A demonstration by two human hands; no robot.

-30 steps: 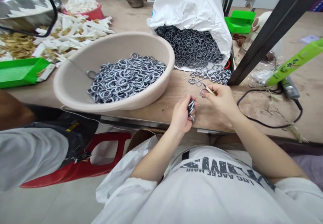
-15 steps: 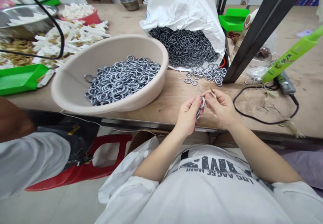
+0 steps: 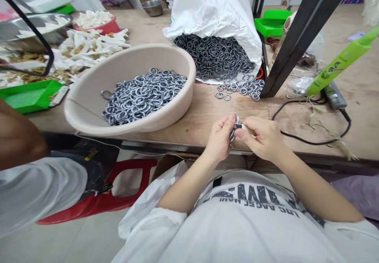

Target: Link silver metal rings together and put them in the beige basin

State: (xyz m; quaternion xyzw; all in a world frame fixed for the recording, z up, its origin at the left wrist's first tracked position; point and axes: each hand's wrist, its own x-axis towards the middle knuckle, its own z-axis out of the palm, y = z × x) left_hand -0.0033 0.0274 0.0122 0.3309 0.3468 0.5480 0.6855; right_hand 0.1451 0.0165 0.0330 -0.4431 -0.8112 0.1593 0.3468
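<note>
My left hand [image 3: 219,136] is closed on a few grey metal rings [image 3: 237,119]; one stands up between thumb and fingers, and others hang below, partly hidden. My right hand [image 3: 263,137] pinches a small flat piece with a dark end and a white part [image 3: 241,126], held against the rings; its exact kind does not show. Both hands meet above the table's front edge. To their left stands a beige plastic basin [image 3: 89,117] holding many such rings. Behind, a white sack [image 3: 216,14] lies open with more rings spilling from its mouth.
A black metal post [image 3: 293,53] rises right of the sack. Further right are a lime-green tube [image 3: 340,65] and a grey device with a black cable [image 3: 334,97]. A co-worker's arm [image 3: 20,136] is at left, near a green tray [image 3: 32,95] and white pieces [image 3: 79,53].
My right hand has turned and lowered slightly; the small dark-and-white piece now shows against the rings in my left hand. The pointed tip seen above the right fingers is out of sight.
</note>
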